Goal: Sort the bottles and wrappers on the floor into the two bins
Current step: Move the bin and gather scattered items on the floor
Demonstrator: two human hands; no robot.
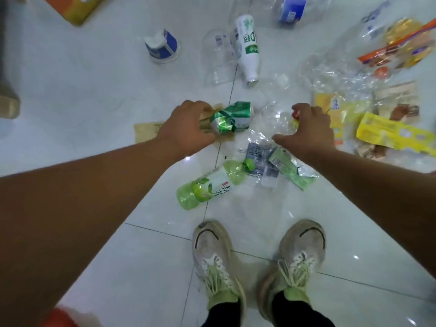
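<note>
left hand [186, 128]: low over the floor, fingers curled round a crumpled green wrapper [232, 118]; brown paper [145, 134] lies under hand and wrapper.
right hand [309, 131]: fingers curled over the neck end of a crushed clear bottle [276, 122], by its red cap [295, 114]; thumb stuck out to the left.
green bottle [212, 182]: on its side on the white tile floor [106, 95], between the hands and the shoes [213, 253].
silver-green wrapper [292, 171]: flat, just beside the green bottle's cap.
white bottle [247, 46]: lying beyond the hands, neck toward them.
yellow wrapper [391, 135]: right of the right hand.
bins: cannot tell.
</note>
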